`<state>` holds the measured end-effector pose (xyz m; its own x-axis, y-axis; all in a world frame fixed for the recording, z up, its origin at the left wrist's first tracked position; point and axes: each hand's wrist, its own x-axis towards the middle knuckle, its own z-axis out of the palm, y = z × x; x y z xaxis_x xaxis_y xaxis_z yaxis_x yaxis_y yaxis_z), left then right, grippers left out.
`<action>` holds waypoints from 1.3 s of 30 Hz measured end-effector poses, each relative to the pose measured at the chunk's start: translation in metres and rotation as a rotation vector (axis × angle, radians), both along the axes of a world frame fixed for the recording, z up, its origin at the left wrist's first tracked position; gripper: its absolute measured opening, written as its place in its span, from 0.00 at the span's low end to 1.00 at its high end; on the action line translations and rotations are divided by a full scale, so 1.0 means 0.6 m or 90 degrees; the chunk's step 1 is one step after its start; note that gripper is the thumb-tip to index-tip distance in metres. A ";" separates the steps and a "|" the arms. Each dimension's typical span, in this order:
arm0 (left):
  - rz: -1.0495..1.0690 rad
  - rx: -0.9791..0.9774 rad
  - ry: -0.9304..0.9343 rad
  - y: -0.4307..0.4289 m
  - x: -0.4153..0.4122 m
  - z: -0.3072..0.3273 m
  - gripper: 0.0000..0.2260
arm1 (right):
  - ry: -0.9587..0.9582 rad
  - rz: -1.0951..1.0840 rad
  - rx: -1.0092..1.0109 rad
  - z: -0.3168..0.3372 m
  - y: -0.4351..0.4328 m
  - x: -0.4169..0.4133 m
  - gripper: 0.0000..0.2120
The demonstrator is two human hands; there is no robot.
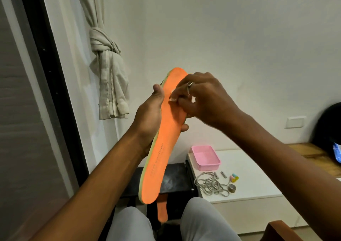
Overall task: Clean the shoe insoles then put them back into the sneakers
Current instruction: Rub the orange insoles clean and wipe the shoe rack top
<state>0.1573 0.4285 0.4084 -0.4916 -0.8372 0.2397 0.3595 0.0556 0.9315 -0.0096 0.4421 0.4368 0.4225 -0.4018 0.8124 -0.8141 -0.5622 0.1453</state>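
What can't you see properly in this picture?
Head view:
1. The wipe: mostly hidden under fingers of the right hand.
2. The second insole: its top is hidden behind the insole held by the left hand.
3. The print on the insole: too blurred to read.
4. The black bag: cut by the right edge.
5. The sneakers: not in view.
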 end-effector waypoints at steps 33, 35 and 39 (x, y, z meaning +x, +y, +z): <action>0.019 -0.019 -0.054 0.010 0.002 0.005 0.30 | -0.018 0.023 0.095 0.015 0.006 -0.024 0.07; 0.013 -0.022 -0.042 0.005 0.001 0.003 0.31 | -0.067 0.011 0.091 0.015 -0.002 -0.027 0.07; 0.075 -0.030 -0.053 -0.003 0.005 0.000 0.30 | -0.020 0.130 0.148 -0.020 0.029 0.017 0.08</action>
<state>0.1603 0.4264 0.4084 -0.4097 -0.8795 0.2421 0.2696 0.1368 0.9532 0.0007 0.4596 0.4246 0.4903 -0.4877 0.7223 -0.6827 -0.7301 -0.0295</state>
